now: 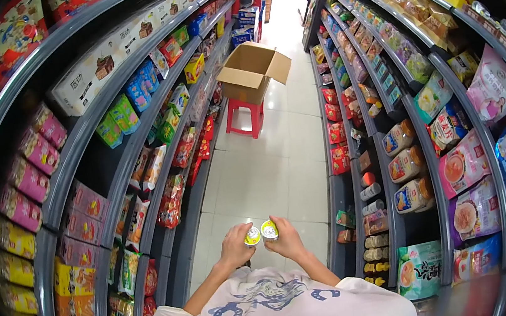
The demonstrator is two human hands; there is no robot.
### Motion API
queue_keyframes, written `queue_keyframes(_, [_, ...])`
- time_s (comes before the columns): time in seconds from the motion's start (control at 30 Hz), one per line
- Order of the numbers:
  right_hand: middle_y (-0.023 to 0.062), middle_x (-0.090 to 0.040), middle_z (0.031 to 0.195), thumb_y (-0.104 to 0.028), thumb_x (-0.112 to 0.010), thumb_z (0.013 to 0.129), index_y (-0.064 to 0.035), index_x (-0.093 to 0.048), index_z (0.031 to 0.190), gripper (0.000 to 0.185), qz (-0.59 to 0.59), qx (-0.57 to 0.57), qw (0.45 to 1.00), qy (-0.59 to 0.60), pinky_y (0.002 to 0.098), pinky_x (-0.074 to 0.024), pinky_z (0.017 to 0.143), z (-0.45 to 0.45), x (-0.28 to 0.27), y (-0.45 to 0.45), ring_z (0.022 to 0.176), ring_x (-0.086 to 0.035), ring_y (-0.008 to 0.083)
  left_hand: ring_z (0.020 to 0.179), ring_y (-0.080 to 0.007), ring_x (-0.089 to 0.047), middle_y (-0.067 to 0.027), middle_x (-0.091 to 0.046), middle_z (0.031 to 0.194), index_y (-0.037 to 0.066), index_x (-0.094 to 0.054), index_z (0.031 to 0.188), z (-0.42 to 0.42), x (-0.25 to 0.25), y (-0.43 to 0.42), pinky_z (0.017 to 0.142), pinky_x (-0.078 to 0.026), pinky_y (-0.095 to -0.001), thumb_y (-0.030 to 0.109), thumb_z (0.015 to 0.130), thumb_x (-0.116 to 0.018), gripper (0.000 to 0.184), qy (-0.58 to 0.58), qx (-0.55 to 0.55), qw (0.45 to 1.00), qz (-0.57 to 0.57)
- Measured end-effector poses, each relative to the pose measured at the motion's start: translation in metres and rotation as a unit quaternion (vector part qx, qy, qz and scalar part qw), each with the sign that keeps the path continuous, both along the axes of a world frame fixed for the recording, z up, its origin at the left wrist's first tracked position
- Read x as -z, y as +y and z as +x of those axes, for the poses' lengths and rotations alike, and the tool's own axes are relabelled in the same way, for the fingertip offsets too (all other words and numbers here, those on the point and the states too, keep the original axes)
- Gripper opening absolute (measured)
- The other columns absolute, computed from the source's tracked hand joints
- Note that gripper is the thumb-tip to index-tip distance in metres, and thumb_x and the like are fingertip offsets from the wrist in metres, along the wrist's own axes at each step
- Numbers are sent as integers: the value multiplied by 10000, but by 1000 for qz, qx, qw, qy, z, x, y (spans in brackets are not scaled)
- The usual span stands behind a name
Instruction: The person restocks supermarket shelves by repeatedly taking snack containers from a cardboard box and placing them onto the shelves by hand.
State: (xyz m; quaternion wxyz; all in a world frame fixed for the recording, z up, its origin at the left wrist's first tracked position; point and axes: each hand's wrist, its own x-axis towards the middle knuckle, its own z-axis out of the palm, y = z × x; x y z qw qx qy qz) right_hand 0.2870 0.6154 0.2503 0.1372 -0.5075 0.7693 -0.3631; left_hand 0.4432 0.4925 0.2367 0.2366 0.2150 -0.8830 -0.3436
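Note:
My left hand (pixel 236 245) is closed around a small cup (pixel 252 236) with a foil lid, yellow at its edge. A similar small cup (pixel 269 230) is held in my right hand (pixel 286 240), its lid facing up. Both hands are close together in front of my chest, over the tiled floor, with the two cups side by side. Whether the cups touch cannot be made out.
Stocked shelves (pixel 119 67) run along the left and more shelves (pixel 428 120) along the right. Ahead in the aisle, an open cardboard box (pixel 248 70) stands on a red stool (pixel 245 118). The tiled floor (pixel 248 171) runs between the shelves.

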Motion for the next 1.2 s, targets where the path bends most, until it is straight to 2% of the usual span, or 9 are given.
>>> queue_keyframes(0.3, [201, -552, 1132, -140, -778, 583, 44, -487, 1233, 735, -19, 75, 997, -1, 403, -458, 923, -27, 9, -41, 1069, -542, 348, 1066, -339, -545, -136, -565, 1142, 68, -513, 1211, -53, 7, -67, 889, -466, -423, 83, 611, -743, 643, -13, 77, 997, 13])
queue_keyframes(0.5, [194, -557, 1127, -143, -789, 588, 42, -489, 1238, 740, 9, 113, 993, -15, 398, -466, 916, -75, 31, -63, 1069, -547, 344, 1067, -332, -547, -126, -562, 1143, 73, -511, 1218, -107, 11, -97, 886, -469, -422, 95, 615, -749, 648, -40, 109, 993, 27])
queue_keyframes(0.8, [181, -560, 1118, -144, -781, 605, 22, -500, 1219, 695, -32, 46, 998, 10, 397, -480, 894, -201, 20, -157, 1048, -554, 348, 1065, -332, -547, -124, -558, 1143, 83, -514, 1216, -204, -4, -162, 881, -470, -422, 91, 620, -754, 643, -41, 49, 998, -3])
queue_keyframes(0.9, [177, -558, 1122, -145, -781, 607, 7, -504, 1210, 681, -52, 32, 998, 16, 400, -486, 885, -237, 12, -188, 1051, -553, 346, 1057, -341, -556, -144, -566, 1140, 55, -521, 1186, -236, 4, -184, 881, -475, -417, 98, 622, -758, 613, -33, 31, 999, -7])
queue_keyframes(1.0, [171, -543, 1145, -121, -767, 597, -13, -473, 1241, 716, -46, 17, 999, 1, 418, -489, 883, -266, 13, -210, 1085, -534, 352, 1059, -337, -550, -129, -561, 1137, 78, -512, 1220, -265, 6, -203, 881, -469, -422, 95, 631, -748, 635, -46, 15, 998, -27])
queue_keyframes(1.2, [160, -540, 1162, -130, -775, 593, -31, -472, 1242, 723, 3, 0, 999, -36, 418, -502, 859, -311, 20, -242, 1085, -540, 343, 1041, -347, -551, -135, -558, 1131, 70, -518, 1212, -310, -1, -237, 870, -470, -415, 78, 621, -740, 631, -44, -23, 999, 7])
